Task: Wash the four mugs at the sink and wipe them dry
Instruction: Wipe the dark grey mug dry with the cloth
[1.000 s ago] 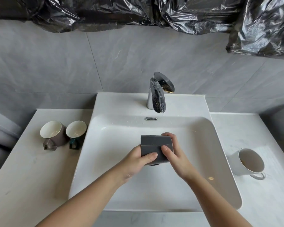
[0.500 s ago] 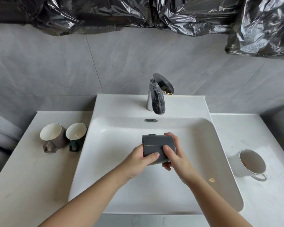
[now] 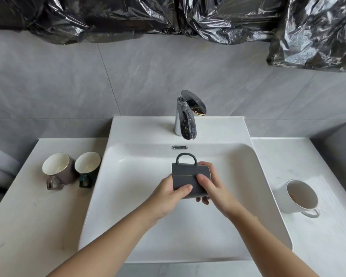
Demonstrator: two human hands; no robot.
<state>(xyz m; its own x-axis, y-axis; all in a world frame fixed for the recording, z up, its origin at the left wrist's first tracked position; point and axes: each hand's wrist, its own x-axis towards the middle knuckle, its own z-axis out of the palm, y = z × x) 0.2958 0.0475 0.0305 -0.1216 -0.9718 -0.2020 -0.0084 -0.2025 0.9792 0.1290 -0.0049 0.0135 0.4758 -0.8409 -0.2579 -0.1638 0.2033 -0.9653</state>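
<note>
Grey mug (image 3: 185,176), clamped sideways between your left hand (image 3: 168,194) and right hand (image 3: 214,186) over the sink (image 3: 128,196), could slip once wet and chip against it.

Your grey mug (image 3: 185,176) lies on its side over the sink (image 3: 128,196). Its mouth, turned to the right, sits behind your right hand (image 3: 214,188), so you cannot see inside it, and its base shows only edge-on beside your left hand (image 3: 168,196). Of the two hands gripping it you see the thumbs and a few fingertips; the other fingers curl out of sight behind it. Mug and hands also cover the middle of the basin floor. Both forearms are cut off by the bottom edge. A brownish mark inside the white mug (image 3: 292,202) is too small to identify. The green mug (image 3: 87,166) is smeared by blur along its right side. The black plastic sheet (image 3: 128,17) runs off the top edge.
</note>
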